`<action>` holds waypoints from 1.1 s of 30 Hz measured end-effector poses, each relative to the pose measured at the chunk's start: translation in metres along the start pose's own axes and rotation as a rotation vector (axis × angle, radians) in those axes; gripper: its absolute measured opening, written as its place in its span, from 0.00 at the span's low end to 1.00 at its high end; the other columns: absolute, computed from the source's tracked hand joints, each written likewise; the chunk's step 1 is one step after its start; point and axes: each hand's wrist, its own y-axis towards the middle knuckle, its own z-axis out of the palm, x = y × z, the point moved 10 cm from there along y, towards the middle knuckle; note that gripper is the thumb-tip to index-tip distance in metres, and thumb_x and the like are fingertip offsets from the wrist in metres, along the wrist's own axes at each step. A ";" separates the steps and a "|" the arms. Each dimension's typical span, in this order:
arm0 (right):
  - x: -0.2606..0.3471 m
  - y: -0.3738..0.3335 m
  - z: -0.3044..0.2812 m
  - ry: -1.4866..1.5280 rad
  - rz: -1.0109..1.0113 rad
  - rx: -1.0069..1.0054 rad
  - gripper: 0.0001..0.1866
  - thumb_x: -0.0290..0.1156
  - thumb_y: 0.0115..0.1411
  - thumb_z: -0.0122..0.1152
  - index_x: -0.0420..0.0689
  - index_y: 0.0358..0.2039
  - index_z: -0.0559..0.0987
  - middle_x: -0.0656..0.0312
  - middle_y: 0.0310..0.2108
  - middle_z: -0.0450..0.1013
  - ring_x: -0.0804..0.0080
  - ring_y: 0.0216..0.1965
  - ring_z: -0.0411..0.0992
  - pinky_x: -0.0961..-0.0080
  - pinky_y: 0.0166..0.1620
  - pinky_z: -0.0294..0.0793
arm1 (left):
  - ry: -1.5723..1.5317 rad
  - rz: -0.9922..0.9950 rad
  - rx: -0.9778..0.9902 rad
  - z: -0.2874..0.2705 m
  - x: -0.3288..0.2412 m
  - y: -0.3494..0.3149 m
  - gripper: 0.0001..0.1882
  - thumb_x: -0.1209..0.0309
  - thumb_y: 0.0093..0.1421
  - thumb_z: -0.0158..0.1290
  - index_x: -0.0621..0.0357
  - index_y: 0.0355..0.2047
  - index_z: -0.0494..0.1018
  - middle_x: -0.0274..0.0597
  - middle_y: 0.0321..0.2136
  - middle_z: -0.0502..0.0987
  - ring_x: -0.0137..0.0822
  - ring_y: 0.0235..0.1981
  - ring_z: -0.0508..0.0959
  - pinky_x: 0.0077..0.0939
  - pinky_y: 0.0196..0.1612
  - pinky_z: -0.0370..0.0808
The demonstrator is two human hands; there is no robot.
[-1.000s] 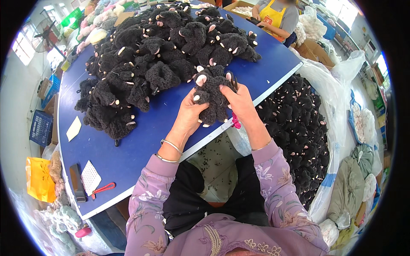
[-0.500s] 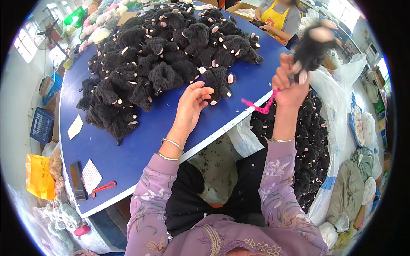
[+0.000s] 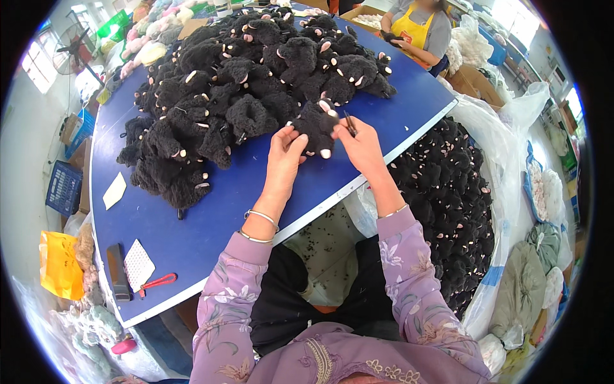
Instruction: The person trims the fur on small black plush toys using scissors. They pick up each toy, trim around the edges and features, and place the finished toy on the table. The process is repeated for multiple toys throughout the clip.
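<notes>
A black plush toy with pale pink feet rests on the blue table, just in front of the big heap of black plush toys that covers the far half of that table. The left hand presses against the near left side of this toy, fingers curled onto its fur and thumb up by its body, so the hand is closed on it. The right hand sits at the toy's right side, touching it; its thumb and forefinger are pinched together on a small dark tool, which looks like snips or tweezers, though which of the 2 cannot be told. The tool's tip points toward the toy's upper right part, beside a pink foot. The toy thus lies between the 2 hands, nearer the table's near edge than the heap is. 2 thin bangles ring the left wrist and 1 rings the right, above purple floral sleeves. Off the table's right edge stands a clear plastic sack filled with more black toys. At the table's near left corner lie a white card, a red-handled tool and a dark bar. Beyond the table's far edge, another person in a yellow apron is at work.
</notes>
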 end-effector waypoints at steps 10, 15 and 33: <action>0.007 -0.006 0.000 0.012 -0.067 -0.099 0.15 0.35 0.56 0.62 0.38 0.37 0.75 0.57 0.28 0.74 0.73 0.27 0.71 0.75 0.35 0.71 | 0.258 0.036 0.201 0.028 -0.002 -0.004 0.31 0.64 0.59 0.54 0.62 0.60 0.58 0.47 0.56 0.66 0.34 0.51 0.70 0.26 0.48 0.70; -0.003 -0.007 0.004 0.003 0.053 -0.055 0.10 0.31 0.55 0.60 0.38 0.35 0.75 0.62 0.25 0.73 0.81 0.26 0.68 0.80 0.31 0.68 | 0.056 -0.070 0.160 0.021 0.005 -0.006 0.29 0.61 0.62 0.51 0.64 0.59 0.60 0.43 0.52 0.68 0.31 0.46 0.73 0.25 0.47 0.71; 0.015 -0.017 0.007 0.195 0.042 0.086 0.20 0.31 0.52 0.67 0.35 0.42 0.72 0.64 0.32 0.72 0.80 0.34 0.68 0.79 0.41 0.69 | 0.005 0.165 0.014 0.010 -0.020 -0.004 0.12 0.76 0.55 0.54 0.67 0.40 0.70 0.37 0.34 0.75 0.25 0.35 0.74 0.20 0.42 0.72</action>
